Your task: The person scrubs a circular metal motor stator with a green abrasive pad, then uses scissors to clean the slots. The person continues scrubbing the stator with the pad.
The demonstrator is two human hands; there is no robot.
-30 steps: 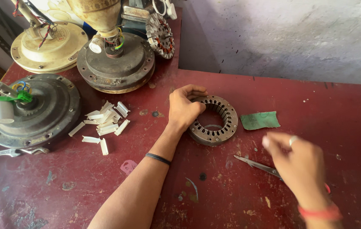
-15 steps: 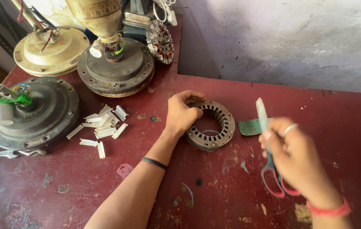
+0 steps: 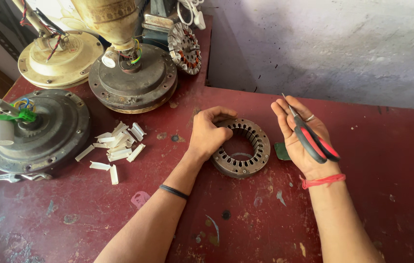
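While my left hand [image 3: 209,134] clamps the metal ring [image 3: 241,147], my right hand [image 3: 302,136] grips scissors [image 3: 311,139] beside it — blades best kept closed.

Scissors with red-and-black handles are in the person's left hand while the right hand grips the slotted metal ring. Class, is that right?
Not quite. The head view shows the scissors in the right hand, and the left hand grips the slotted metal ring.
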